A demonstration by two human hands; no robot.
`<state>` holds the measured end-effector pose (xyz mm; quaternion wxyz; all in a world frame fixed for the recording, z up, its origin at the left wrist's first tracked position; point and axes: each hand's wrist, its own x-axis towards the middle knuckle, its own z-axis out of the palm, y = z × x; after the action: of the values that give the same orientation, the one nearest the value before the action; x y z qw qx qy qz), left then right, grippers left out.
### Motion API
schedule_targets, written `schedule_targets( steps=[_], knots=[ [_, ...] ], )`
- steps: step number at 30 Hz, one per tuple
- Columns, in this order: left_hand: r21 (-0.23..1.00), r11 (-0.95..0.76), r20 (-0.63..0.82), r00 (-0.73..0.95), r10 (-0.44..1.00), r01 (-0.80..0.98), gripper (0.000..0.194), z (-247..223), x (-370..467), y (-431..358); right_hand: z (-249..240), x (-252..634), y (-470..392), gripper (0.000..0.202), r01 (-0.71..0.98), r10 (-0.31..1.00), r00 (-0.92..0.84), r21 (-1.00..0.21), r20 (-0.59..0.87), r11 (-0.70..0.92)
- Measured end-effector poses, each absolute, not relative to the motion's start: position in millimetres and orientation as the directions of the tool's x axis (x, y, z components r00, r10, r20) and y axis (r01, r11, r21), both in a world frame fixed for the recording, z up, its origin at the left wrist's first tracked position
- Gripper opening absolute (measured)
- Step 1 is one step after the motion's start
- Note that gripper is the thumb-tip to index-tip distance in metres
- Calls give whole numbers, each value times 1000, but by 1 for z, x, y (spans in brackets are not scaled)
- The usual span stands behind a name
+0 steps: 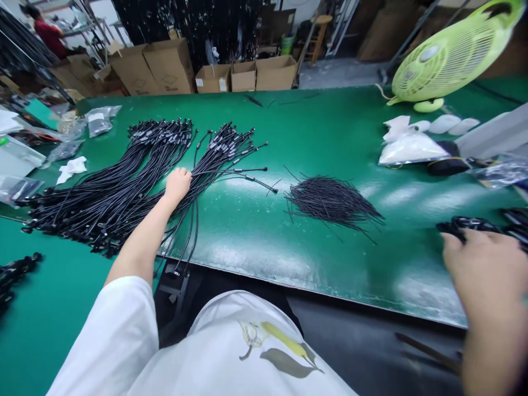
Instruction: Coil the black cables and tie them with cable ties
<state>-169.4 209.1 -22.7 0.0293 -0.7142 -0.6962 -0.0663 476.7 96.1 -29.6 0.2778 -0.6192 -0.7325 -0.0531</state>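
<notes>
My left hand (pixel 179 184) is closed around thin black cables (pixel 225 148) in the loose bunch at the middle left of the table. The cables' far ends carry small connectors and pale grey sleeves. Left of that hand lies a larger heap of similar black cables (pixel 119 181). At the right edge, my right hand (pixel 487 264) is blurred, its thumb and fingers closed on a bundled black cable (pixel 468 224). A pile of thin black ties (pixel 334 202), apparently cable ties, lies between my hands, touched by neither.
A green-topped table (pixel 264 236) spans the view. At the back right stands a yellow-green fan (pixel 449 60), with a white plastic bag (pixel 416 147) in front. Clear bags (pixel 99 121) lie at left. Cardboard boxes (pixel 169 66) line the far side; a person (pixel 47 36) is far left.
</notes>
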Motion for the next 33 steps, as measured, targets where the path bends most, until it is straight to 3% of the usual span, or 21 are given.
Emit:
schedule_targets(
  steps=[2, 3, 5, 6, 10, 13, 15, 17, 19, 21, 23, 25, 27, 30, 33],
  knots=[
    [64, -35, 184, 23, 983, 997, 28, -17, -169, 205, -22, 446, 99, 45, 972, 881, 21, -217, 473, 94],
    [81, -43, 226, 24, 974, 996, 30, -13, -169, 199, -18, 422, 103, 44, 972, 898, -4, -210, 440, 107],
    [132, -109, 307, 64, 950, 985, 30, -7, -164, 183, -9, 359, 114, 39, 916, 905, -186, -265, 382, 300],
    [165, -163, 337, 100, 936, 973, 30, -3, -159, 172, -5, 322, 121, 38, 875, 871, -243, -290, 428, 387],
    [290, -332, 341, 227, 912, 898, 27, 20, -141, 117, 7, 176, 160, 58, 689, 723, -537, -269, 434, 673],
    [334, -333, 312, 230, 922, 882, 28, 45, -148, 83, 24, 115, 195, 29, 694, 751, -619, -288, 232, 660],
    [350, -260, 278, 166, 946, 900, 28, 61, -174, 71, 45, 110, 220, 29, 797, 839, -503, -266, 206, 543],
    [376, -132, 217, 51, 975, 917, 26, 72, -214, 66, 72, 127, 243, 43, 873, 882, -350, -232, 315, 430],
    [416, 9, 185, -94, 978, 909, 22, 78, -257, 65, 96, 156, 255, 52, 907, 877, -308, -165, 368, 388],
    [528, 108, 218, -257, 941, 843, 18, 81, -291, 67, 108, 183, 253, 41, 916, 877, -391, 24, 278, 401],
    [719, 134, 221, -407, 886, 682, 16, 82, -306, 73, 104, 202, 236, 29, 873, 873, -476, 178, 108, 455],
    [852, 116, 168, -477, 863, 510, 22, 81, -299, 83, 87, 210, 210, 26, 837, 855, -518, 204, -4, 508],
    [919, 112, 65, -423, 904, 379, 26, 77, -271, 91, 66, 209, 180, 25, 819, 836, -548, 179, -33, 545],
    [988, 78, -62, -120, 991, 130, 26, 67, -200, 92, 50, 194, 134, 20, 749, 756, -644, 106, -118, 654],
    [988, -60, 42, 131, 991, 141, 32, 57, -124, 74, 66, 169, 100, 19, 568, 552, -817, -63, -168, 821]
  ],
)
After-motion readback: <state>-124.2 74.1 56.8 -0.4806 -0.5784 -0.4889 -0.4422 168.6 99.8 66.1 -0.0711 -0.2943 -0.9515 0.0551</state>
